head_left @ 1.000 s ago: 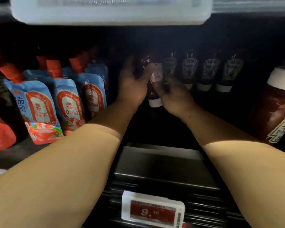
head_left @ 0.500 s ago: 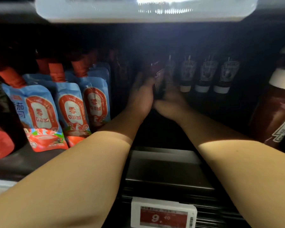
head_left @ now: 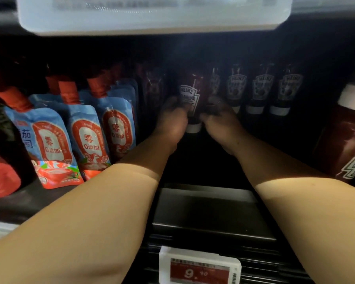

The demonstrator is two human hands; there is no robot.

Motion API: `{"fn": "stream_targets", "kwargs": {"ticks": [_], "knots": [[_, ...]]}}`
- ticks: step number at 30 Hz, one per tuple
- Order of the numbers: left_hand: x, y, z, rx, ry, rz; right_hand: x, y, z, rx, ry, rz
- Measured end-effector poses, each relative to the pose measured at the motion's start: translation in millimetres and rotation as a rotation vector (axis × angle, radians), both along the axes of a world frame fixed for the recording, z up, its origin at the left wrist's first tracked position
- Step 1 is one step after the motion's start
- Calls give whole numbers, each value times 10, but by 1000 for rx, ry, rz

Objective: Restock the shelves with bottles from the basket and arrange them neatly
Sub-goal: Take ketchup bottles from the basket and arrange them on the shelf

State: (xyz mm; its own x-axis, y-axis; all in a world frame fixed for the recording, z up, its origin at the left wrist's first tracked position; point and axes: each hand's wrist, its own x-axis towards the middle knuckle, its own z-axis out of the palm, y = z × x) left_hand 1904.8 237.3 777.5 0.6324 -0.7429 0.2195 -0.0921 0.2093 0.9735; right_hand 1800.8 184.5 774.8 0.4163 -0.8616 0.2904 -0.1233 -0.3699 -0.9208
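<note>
Gripped ketchup bottle point(head_left: 190, 99) with both hands, left point(head_left: 172, 121), right point(head_left: 220, 117); pouches point(head_left: 86, 130) left, bottle row point(head_left: 260, 89) right.

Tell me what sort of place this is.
Most likely a supermarket aisle: a price tag reading 9.40 clips to the shelf edge, identical ketchup bottles stand in a row, and blue sauce pouches line the shelf beside them.
</note>
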Motion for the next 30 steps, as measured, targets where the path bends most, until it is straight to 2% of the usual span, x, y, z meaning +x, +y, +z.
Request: {"fn": "stream_targets", "kwargs": {"ticks": [3,6,11,14,19,22,27,30], "knots": [[3,-10,-40,-30,-1,-27,21,4,-30,-25,2,41],[21,-55,-82,-57,-99,36,43,-19,-39,-141,77,-22],[94,-136,-128,20,-400,177,126,-58,9,-216,232,-78],[108,-144,-140,55,-513,204,90,-23,27,-228,332,-105],[96,-87,-83,236,-510,203,-217,163,51,-221,487,-128],[6,-101,-22,325,-573,254,-366,297,-8,-270,567,-143],[17,-277,-4,348,-588,296,-437,354,-131,-238,531,-188],[72,-362,-21,325,-504,327,-421,321,-141,-258,511,-197]]}}
